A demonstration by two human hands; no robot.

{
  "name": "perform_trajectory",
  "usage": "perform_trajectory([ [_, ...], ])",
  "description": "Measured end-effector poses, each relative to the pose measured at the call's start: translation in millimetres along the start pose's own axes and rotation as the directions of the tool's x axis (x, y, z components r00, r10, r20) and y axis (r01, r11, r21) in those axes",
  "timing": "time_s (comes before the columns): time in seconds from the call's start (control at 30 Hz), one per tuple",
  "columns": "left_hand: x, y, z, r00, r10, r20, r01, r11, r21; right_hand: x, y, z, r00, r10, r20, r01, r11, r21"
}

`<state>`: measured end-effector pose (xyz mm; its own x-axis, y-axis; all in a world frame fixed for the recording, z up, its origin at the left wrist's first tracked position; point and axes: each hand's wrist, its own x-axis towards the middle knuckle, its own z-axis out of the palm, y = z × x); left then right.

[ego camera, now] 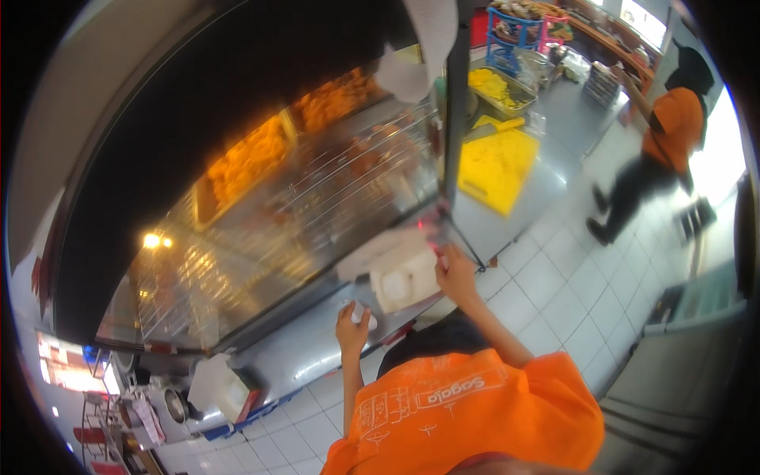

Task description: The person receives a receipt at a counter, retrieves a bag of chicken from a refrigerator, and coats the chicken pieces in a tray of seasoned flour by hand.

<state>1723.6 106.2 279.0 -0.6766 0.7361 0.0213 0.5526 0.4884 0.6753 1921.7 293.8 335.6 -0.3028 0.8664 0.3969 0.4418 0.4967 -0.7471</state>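
Note:
My left hand [352,330] curls around a small white object [363,317] over the steel counter ledge; blur hides what kind it is. My right hand [458,276] is closed on a blurred pinkish item [443,260] near the far corner of the ledge. Between the two hands lies an open paper food box [423,274] with a rounded white mound [397,285], perhaps rice, inside. Just beyond the ledge stands a glass-fronted food display case [332,267]. Its trays hold orange-brown fried food [249,163], and wire racks [362,160] carry browned pieces.
On the right steel table are a yellow cutting board [499,166], a cleaver-like knife [497,127] with a yellow handle and a tray of yellow food [499,89]. Another person [668,136] stands beyond it. A second paper box [221,389] sits at the ledge's left end.

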Motion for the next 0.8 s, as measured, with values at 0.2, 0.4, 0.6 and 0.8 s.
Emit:
perform_trajectory([
  [0.2, 15, 25, 52, 1.000, -0.011, -0.005, 0.011, 0.999, -0.035, 14, 64, -6, 0.989, 0.026, 0.144, -0.053, 0.981, 0.187],
  [0.4, 18, 31, 73, 0.979, -0.100, -0.177, 0.119, 0.988, 0.099, 106, 175, -83, 0.859, 0.319, 0.401, -0.427, 0.878, 0.217],
  [0.6, 2, 72, 87, 0.803, -0.337, -0.491, 0.497, 0.834, 0.240, 258, 301, -146, 0.974, 0.141, -0.177, -0.117, 0.984, 0.138],
  [0.8, -29, 147, 84, 0.656, -0.454, -0.603, 0.639, 0.759, 0.123, 325, 249, -32, 0.933, 0.013, 0.360, -0.118, 0.955, 0.272],
])
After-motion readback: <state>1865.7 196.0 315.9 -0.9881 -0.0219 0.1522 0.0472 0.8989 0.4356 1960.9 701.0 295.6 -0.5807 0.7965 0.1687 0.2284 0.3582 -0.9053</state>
